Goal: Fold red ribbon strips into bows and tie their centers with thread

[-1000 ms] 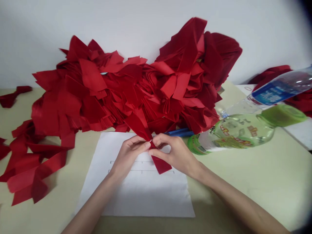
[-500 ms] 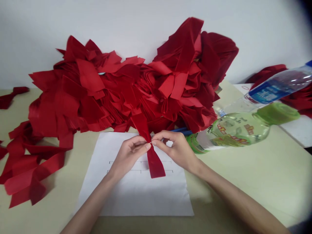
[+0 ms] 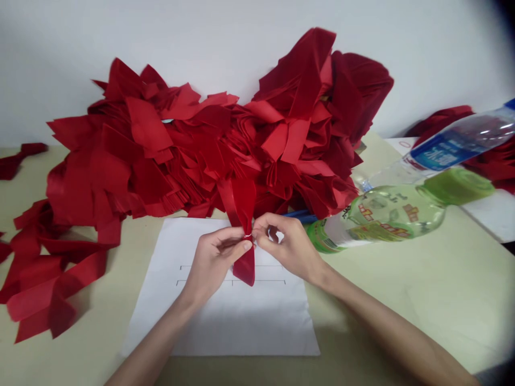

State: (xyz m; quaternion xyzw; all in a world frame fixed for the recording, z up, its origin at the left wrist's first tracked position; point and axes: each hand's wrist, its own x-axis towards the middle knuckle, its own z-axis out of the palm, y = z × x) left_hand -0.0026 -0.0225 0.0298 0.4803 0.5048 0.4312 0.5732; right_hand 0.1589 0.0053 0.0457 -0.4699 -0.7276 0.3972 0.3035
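A red velvet ribbon piece (image 3: 245, 268) is gathered at its middle, where a thin white tie (image 3: 248, 235) crosses it. My left hand (image 3: 219, 254) pinches the ribbon at this waist, thumb in front. Just right of the tie, my right hand (image 3: 284, 241) has its thumb and fingertips pressed together; a thread end between them is too small to make out. One ribbon end points down toward me, the other up toward the pile. Beneath both hands lies a white sheet (image 3: 225, 327) with printed marked lines.
A big heap of red ribbon pieces (image 3: 193, 155) stands against the wall. More red strips (image 3: 60, 273) lie at the left. At the right are a green-capped bottle (image 3: 386, 214) and a blue-labelled bottle (image 3: 450, 147), both lying down. A blue pen-like object (image 3: 301, 215) sits under the heap's edge.
The ribbon has turned between my fingers, its lower end swinging left and looking narrower. The white tie shows more clearly. My right hand has shifted slightly right.
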